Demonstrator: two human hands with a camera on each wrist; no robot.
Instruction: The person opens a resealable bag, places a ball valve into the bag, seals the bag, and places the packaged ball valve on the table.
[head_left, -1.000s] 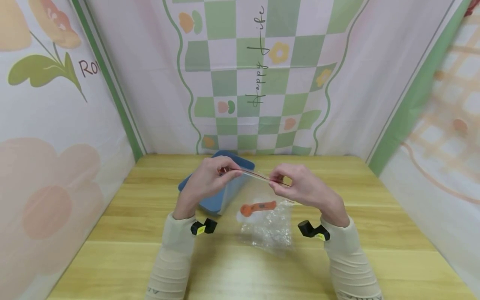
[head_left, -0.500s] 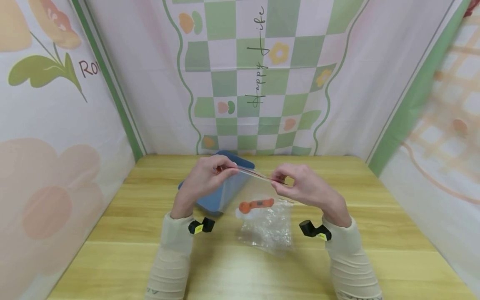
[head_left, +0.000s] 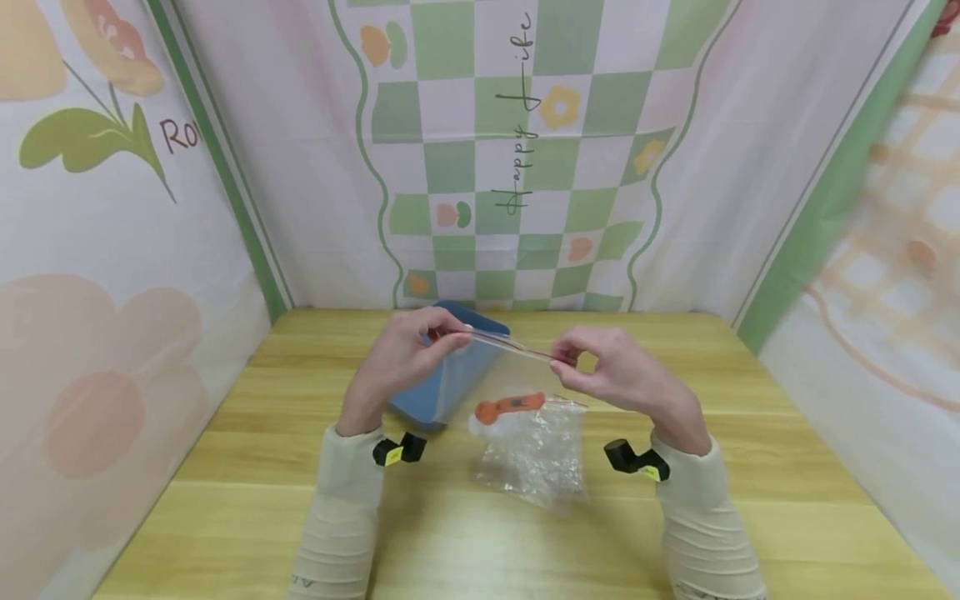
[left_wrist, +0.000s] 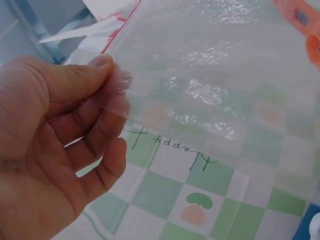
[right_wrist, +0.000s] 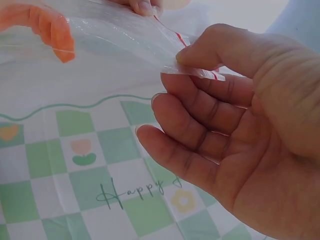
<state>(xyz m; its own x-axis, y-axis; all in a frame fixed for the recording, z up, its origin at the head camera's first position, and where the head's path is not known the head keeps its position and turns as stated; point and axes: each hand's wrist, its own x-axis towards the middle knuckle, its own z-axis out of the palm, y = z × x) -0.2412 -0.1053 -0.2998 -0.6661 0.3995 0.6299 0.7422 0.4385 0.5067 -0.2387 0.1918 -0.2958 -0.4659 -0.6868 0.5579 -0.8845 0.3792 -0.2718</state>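
Between my hands a clear zip bag (head_left: 491,379) with a red seal line hangs above the table. My left hand (head_left: 405,354) pinches one top corner between thumb and fingers. At the opposite corner, my right hand (head_left: 618,367) pinches the seal edge. An orange object (head_left: 510,406) with a slim handle and a round end shows through the plastic; its exact kind is unclear. Red seal marks run along the edge near the thumb (right_wrist: 200,55) in the right wrist view. The other fingers of both hands curl loosely below the edge.
Crinkled clear plastic bags (head_left: 532,458) lie on the wooden table (head_left: 247,433) under the held bag. Behind the left hand stands a blue tray (head_left: 480,319), partly covered by that hand and the bag. A printed cloth (head_left: 510,167) hangs at the back.
My left hand has shifted a little left and my right hand a little right, with more of the seal edge showing between them. The orange object has moved slightly up and left.
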